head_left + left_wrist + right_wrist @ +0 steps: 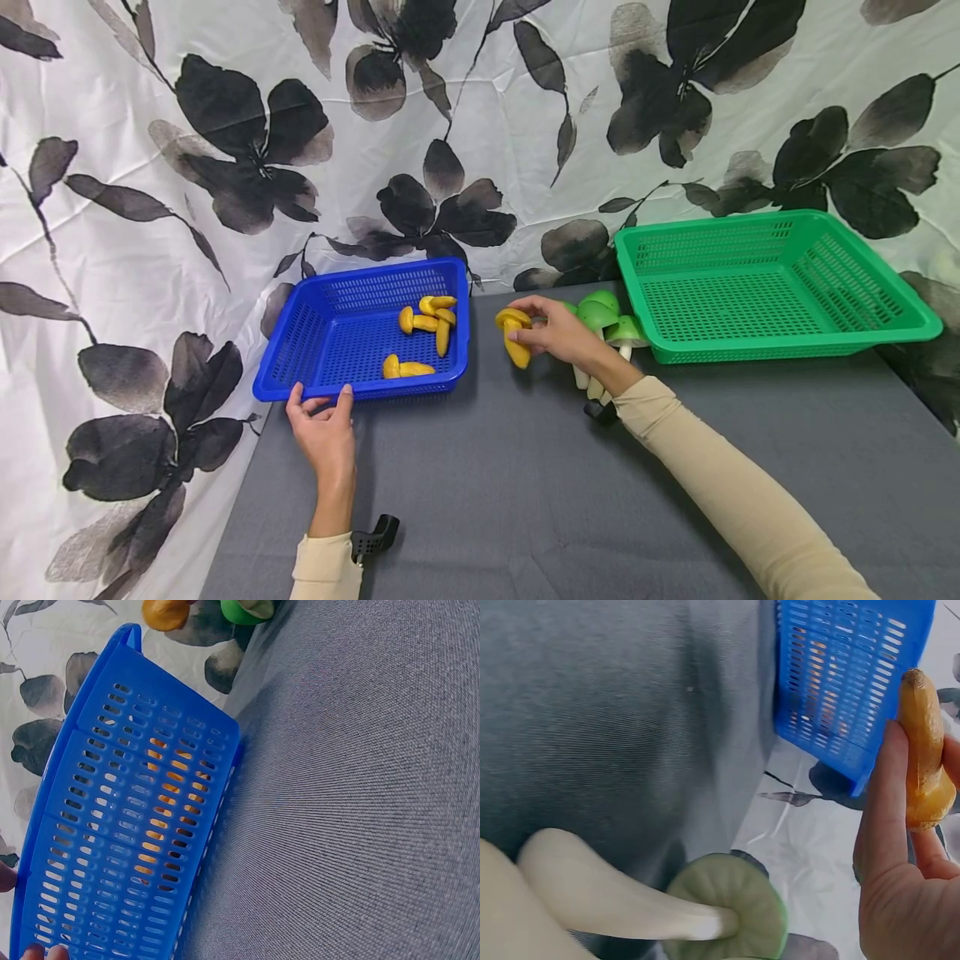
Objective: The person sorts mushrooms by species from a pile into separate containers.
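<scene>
My right hand (558,333) pinches a yellow toy mushroom (517,343) between thumb and fingers, above the table to the right of the blue basket (360,390). In the right wrist view the mushroom (924,742) shows its stem end upward. My left hand (326,433) holds the near rim of the blue basket at its left part, with some fingertips (46,952) against the outer wall. Several yellow mushrooms (408,367) lie inside this basket. Green-capped mushrooms (597,310) with pale stems lie behind my right hand, partly hidden by it.
A green basket (795,350) stands at the back right, beside the green-capped mushrooms; no mushrooms show in it. Grey cloth covers the table (480,483). A white curtain with dark flowers (525,125) hangs behind and at the left.
</scene>
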`<action>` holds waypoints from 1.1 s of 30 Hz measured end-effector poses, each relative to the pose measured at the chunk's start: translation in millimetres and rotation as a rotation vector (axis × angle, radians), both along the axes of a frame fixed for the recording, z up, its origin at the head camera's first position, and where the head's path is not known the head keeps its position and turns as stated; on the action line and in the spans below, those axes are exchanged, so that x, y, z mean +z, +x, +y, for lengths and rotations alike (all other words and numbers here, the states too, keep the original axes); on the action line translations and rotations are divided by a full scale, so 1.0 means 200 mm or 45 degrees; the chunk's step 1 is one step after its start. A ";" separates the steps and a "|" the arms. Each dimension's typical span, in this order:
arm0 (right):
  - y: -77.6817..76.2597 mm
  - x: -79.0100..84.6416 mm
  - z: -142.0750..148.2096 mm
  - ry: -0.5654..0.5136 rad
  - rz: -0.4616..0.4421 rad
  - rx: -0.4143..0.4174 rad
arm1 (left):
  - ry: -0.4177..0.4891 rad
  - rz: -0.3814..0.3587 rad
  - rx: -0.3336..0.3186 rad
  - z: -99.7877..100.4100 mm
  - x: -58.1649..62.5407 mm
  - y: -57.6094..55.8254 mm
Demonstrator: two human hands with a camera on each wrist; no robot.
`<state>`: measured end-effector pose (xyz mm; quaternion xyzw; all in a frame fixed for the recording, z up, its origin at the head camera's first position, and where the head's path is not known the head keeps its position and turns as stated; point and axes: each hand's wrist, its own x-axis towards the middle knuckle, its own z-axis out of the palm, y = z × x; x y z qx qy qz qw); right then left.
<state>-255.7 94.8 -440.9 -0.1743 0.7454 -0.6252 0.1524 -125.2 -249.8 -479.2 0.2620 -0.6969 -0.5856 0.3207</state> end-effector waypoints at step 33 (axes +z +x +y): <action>-0.08 0.18 -0.16 -0.060 -0.013 0.041 | 0.002 -0.033 -0.004 0.00 0.02 0.00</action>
